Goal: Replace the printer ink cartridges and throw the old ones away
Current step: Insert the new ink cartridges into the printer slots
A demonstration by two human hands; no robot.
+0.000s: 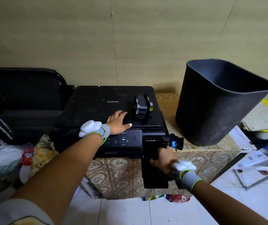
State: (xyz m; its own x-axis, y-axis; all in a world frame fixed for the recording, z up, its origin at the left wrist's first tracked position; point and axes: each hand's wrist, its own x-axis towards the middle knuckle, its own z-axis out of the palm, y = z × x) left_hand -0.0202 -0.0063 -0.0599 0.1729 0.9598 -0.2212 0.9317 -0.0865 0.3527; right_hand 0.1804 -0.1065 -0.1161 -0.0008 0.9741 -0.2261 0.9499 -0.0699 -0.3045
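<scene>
Both forearms bare. Each wrist carries a grey fabric wristband (105, 132) edged in bright lime green, just behind the left hand (118, 121) and right hand (164, 158), with a smooth, lumpy white plastic pod (89, 128) strapped on top. A pale grey sleeve (16, 211) with a yellowish patch covers the left upper arm.

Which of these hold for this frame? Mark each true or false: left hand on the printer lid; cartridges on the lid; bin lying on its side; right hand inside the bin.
1. The left hand rests flat on the printer lid. True.
2. Cartridges stand on the lid. True.
3. The bin lies on its side. False: it stands upright right of the printer.
4. The right hand is inside the bin. False: it is at the printer's open front cartridge bay.
</scene>
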